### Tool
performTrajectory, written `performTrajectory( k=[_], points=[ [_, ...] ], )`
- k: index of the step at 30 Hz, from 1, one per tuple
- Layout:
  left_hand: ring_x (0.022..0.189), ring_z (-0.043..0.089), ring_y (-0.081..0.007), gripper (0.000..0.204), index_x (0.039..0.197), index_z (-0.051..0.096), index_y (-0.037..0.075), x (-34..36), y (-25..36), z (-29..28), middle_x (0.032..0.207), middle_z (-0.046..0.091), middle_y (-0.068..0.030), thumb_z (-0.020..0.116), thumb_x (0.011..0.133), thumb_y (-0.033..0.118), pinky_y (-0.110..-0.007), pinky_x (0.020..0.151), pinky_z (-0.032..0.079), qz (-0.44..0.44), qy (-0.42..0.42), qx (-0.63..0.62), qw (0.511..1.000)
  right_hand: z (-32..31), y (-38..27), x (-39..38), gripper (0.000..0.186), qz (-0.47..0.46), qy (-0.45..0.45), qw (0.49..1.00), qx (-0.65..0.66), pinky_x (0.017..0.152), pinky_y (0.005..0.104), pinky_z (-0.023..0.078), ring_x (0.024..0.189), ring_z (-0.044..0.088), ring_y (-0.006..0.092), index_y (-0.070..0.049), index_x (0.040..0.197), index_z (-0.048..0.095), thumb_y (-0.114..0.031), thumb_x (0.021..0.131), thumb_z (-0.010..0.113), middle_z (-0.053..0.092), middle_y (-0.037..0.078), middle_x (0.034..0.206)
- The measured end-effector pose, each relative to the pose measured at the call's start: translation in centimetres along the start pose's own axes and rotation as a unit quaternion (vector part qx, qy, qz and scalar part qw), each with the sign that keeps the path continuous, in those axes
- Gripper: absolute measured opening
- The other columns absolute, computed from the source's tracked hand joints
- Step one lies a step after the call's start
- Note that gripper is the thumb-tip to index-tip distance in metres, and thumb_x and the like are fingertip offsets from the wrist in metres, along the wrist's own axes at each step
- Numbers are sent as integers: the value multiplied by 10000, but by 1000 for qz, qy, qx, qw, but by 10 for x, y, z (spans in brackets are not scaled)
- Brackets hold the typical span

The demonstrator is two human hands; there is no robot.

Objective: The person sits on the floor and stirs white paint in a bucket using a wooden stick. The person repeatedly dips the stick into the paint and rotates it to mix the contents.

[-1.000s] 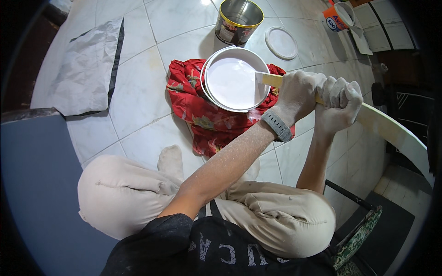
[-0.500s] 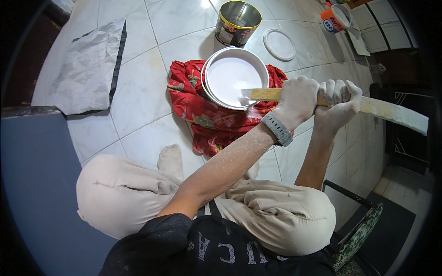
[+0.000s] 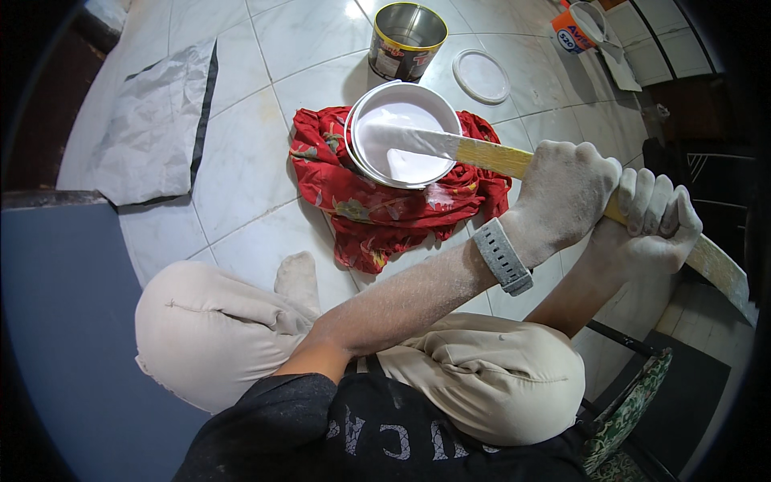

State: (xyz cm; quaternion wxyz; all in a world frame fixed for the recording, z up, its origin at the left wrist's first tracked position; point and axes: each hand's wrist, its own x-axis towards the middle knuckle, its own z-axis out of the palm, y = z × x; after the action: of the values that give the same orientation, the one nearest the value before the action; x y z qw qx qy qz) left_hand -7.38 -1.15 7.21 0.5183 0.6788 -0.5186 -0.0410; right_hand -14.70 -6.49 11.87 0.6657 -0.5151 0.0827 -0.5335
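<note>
A white bucket of white paint stands on a red patterned cloth on the tiled floor. A long flat wooden stick, coated white at its end, reaches from the right into the paint. Both hands grip it side by side. My left hand, dusty white with a grey watch on the wrist, holds the stick nearer the bucket. Just behind it on the stick is my right hand. I sit cross-legged in beige trousers behind the bucket.
An open metal tin and a round white lid lie beyond the bucket. A grey sheet lies at the far left. An orange and white container stands at the top right. A blue-grey surface fills the left.
The stick's white end has swept left across the paint, from the bucket's right rim to its left side. Both hands stayed closed on the stick and shifted slightly.
</note>
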Motion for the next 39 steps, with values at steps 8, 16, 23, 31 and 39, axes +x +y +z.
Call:
performTrajectory(
  k=[8, 16, 23, 31, 39],
  points=[
    [715, 698, -291, 75, 775, 687, 123, -4, -30, 20, 722, 680, -126, 638, 798, 174, -408, 658, 549, -23, 8, 16, 1000, -6, 31, -1, 338, 34, 36, 999, 6, 443, 238, 275, 410, 244, 71, -175, 595, 278, -184, 893, 437, 252, -37, 485],
    [742, 695, -317, 88, 793, 701, 114, -13, -85, 29, 737, 685, -136, 646, 783, 182, -433, 692, 548, -99, -6, 30, 995, -13, 93, 2, 343, 120, 61, 991, -9, 452, 290, 237, 439, 207, 100, -148, 609, 277, -152, 904, 451, 195, -28, 517],
    [718, 682, -311, 54, 774, 680, 129, -13, -97, 33, 715, 675, -119, 677, 763, 182, -427, 664, 536, -55, 59, -14, 997, -6, 100, 0, 346, 87, 67, 993, -37, 436, 291, 226, 438, 199, 97, -139, 610, 257, -133, 894, 455, 202, -24, 527],
    [713, 677, -317, 50, 747, 664, 120, -10, -92, 31, 719, 677, -107, 679, 757, 166, -422, 644, 527, -20, 117, -116, 986, -5, 93, -7, 339, -3, -33, 999, -42, 409, 279, 191, 425, 160, 72, -126, 600, 256, -64, 879, 439, 223, -35, 520],
    [747, 689, -329, 97, 789, 703, 99, -9, -89, 31, 727, 678, -157, 695, 752, 188, -422, 696, 552, -79, 56, -30, 995, 7, 87, 1, 346, 116, 33, 991, -58, 483, 296, 226, 470, 187, 107, -138, 603, 272, -107, 904, 442, 218, -16, 522]
  ],
)
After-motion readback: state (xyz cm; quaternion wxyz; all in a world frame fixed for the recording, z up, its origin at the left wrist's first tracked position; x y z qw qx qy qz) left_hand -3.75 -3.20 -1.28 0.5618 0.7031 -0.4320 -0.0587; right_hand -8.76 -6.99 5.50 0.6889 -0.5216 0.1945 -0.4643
